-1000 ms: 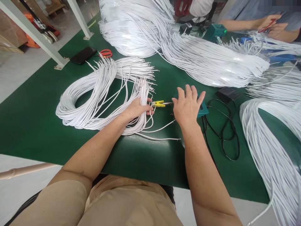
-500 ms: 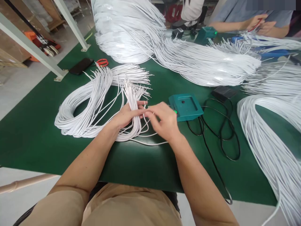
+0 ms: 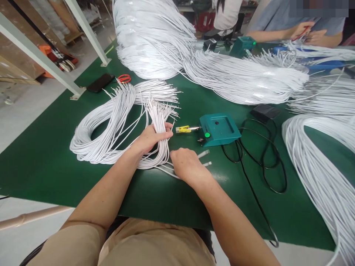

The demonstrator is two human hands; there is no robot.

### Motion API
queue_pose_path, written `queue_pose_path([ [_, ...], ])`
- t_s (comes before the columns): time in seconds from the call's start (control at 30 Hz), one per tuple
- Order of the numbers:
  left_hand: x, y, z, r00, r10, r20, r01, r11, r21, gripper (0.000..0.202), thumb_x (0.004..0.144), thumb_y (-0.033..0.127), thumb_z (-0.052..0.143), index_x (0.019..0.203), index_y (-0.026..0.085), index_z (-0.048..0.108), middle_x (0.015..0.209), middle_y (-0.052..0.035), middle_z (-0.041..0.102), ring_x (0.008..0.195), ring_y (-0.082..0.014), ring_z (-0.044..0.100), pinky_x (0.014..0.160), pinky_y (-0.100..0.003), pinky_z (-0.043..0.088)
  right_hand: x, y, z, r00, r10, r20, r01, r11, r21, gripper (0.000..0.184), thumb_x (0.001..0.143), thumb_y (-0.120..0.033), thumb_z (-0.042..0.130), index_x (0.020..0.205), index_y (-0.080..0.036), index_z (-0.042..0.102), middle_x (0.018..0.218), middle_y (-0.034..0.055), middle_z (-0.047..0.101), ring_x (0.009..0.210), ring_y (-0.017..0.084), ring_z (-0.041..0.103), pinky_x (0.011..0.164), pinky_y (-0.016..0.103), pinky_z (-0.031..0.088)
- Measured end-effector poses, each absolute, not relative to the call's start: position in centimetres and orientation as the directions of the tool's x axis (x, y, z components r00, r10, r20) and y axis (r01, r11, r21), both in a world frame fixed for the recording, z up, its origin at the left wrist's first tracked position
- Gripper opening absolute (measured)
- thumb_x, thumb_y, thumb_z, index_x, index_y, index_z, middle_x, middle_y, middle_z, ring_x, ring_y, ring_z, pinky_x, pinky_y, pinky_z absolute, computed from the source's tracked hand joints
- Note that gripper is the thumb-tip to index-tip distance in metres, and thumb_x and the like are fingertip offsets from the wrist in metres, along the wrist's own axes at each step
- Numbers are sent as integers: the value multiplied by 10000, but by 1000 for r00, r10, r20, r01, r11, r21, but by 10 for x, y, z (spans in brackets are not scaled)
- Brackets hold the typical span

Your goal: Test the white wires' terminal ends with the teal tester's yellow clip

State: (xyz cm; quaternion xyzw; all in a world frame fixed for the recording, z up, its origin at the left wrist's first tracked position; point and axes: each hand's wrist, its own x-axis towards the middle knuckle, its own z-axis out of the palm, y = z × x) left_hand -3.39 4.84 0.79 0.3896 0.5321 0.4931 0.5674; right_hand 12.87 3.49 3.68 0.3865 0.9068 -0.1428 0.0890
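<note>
A bundle of thin white cables (image 3: 161, 146) is gripped in my left hand (image 3: 151, 138), thumb across the front, with stripped ends fanning out above. My right hand (image 3: 185, 162) is closed low beside the bundle, over white cables that run beneath it. Two flat connector ends (image 3: 205, 153) come out on its right side; its fingertips are mostly hidden. Just above it a small teal device (image 3: 220, 129) with a green light carries a yellow clip (image 3: 183, 129) pointing at my left hand. Left of my hands, a looped coil of white cable (image 3: 91, 136) lies on the table.
The green table (image 3: 138, 199) bears large piles of white cable (image 3: 155, 40) at the back and right (image 3: 310, 147). Red-handled scissors (image 3: 124, 78), a black phone (image 3: 100, 82) and black cords (image 3: 263, 162) lie about. Across the table a person's hands (image 3: 310, 34) hold a red-handled tool.
My right hand has moved down from the bundle, uncovering the device's yellow clip and the connector ends. My left hand keeps its grip on the cables. The view has shifted slightly.
</note>
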Motion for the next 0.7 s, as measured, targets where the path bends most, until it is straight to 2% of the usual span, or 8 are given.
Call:
queue_pose_path([
  [0.1,-32,48,6,-46,975,-216,-142,208,968,438,568,276,846,952,150,676,777,-7,648,714,-127,598,735,-281,467,139,43,38,-732,621,-281,676,611,-412,242,757,-42,529,646,-208,665,610,57,656,533,186,596,562,304,422],
  [0.17,-30,48,4,-70,976,-207,-122,198,973,444,552,281,854,937,150,678,779,-8,655,714,-131,602,735,-283,472,144,54,40,-706,686,-178,642,513,-570,219,785,-87,538,635,-209,643,633,30,660,546,160,584,587,289,421],
  [0.3,-24,44,2,-90,982,-166,-42,163,986,433,567,293,849,943,145,694,874,-33,695,801,-162,631,808,-299,476,143,69,42,-405,908,105,495,315,-810,126,868,-241,524,821,-207,635,682,-6,651,606,131,566,650,267,424],
  [0.37,-21,42,4,-62,990,-131,39,133,990,432,588,290,838,973,151,701,935,-43,709,879,-193,641,853,-310,470,139,71,40,-294,943,157,400,270,-876,139,858,-326,558,889,-208,626,666,-25,619,579,118,531,644,261,424],
  [0.43,-18,39,6,-57,993,-104,115,110,987,444,597,297,834,998,160,704,948,-41,715,910,-212,643,863,-314,469,136,73,36,-259,948,182,315,261,-913,154,811,-359,615,836,-207,616,675,-29,601,581,110,508,632,254,421],
  [0.5,-15,38,8,-66,992,-105,116,112,987,398,634,338,813,969,155,701,885,-37,709,862,-202,645,831,-311,479,136,75,32,-259,953,157,224,218,-950,170,784,-362,634,737,-205,588,664,-31,587,570,103,489,592,246,408],
  [0.6,-13,39,8,-71,991,-111,-79,106,991,311,690,378,773,866,149,657,831,-25,676,780,-149,628,768,-283,492,139,78,28,-272,962,37,100,66,-993,213,750,-371,656,661,-196,574,602,-45,552,496,81,433,492,231,345],
  [0.7,-9,40,8,-49,988,-146,-242,130,961,347,634,338,819,819,151,593,801,0,639,721,-107,606,700,-247,487,141,80,29,-317,943,-96,13,-97,-995,228,696,-367,701,625,-181,591,554,-48,533,455,64,388,430,219,284],
])
